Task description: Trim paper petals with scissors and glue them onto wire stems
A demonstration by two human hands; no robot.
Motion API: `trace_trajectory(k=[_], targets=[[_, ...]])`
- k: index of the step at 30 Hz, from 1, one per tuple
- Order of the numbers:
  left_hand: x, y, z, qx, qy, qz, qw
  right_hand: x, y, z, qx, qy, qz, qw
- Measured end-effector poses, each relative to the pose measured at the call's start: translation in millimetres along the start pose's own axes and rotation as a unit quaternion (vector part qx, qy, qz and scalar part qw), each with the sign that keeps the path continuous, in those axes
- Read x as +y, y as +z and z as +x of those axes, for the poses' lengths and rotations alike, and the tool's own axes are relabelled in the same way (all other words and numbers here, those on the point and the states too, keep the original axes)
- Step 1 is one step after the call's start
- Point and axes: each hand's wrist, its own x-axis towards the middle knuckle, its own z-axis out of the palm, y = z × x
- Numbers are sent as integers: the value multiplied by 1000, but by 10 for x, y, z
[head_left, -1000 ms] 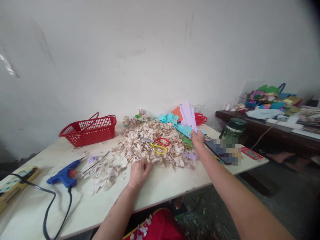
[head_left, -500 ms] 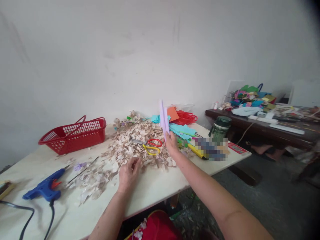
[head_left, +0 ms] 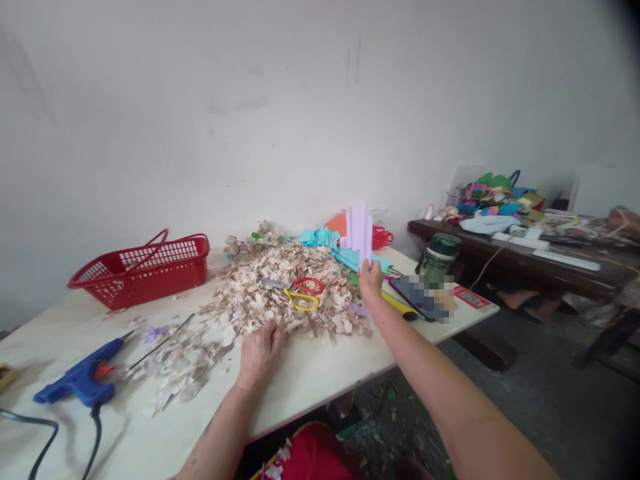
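Pale purple paper strips [head_left: 359, 230] stand up from my right hand [head_left: 371, 283], whose fingers pinch their lower end. They are held over the right side of the table, in front of blue and orange paper. My left hand [head_left: 261, 353] rests at the front edge of a big heap of pale, petal-like scraps [head_left: 270, 280]. Its fingers are curled, and what they hold, if anything, is hidden. Scissors [head_left: 304, 301] with one red and one yellow handle lie on the heap between my hands.
A red basket [head_left: 145, 280] stands at the back left. Nearer lies a blue glue gun [head_left: 83, 377] with its black cord. To the right are a yellow tube-like thing [head_left: 399, 307], a phone [head_left: 417, 298] and a green bottle [head_left: 440, 260]. A cluttered dark table [head_left: 550, 257] stands beyond, where another person's hand shows.
My right hand has moved to the right with the purple paper strips, which now show more of their broad side. My left hand has stayed almost in place.
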Motion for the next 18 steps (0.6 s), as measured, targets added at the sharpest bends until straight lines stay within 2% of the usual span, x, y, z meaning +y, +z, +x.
trace_trajectory(k=[5, 8, 13, 18], targets=[[29, -22, -24, -5, 6, 14, 1000, 60, -182, 176, 26, 18, -91, 995], [48, -30, -32, -11, 13, 20, 1000, 111, -266, 260, 19, 19, -146, 989], [69, -35, -47, -27, 20, 18, 999, 247, -298, 374, -25, 6, -226, 974], [79, -34, -68, -42, 38, 26, 998, 313, -223, 458, -90, -64, -272, 956]])
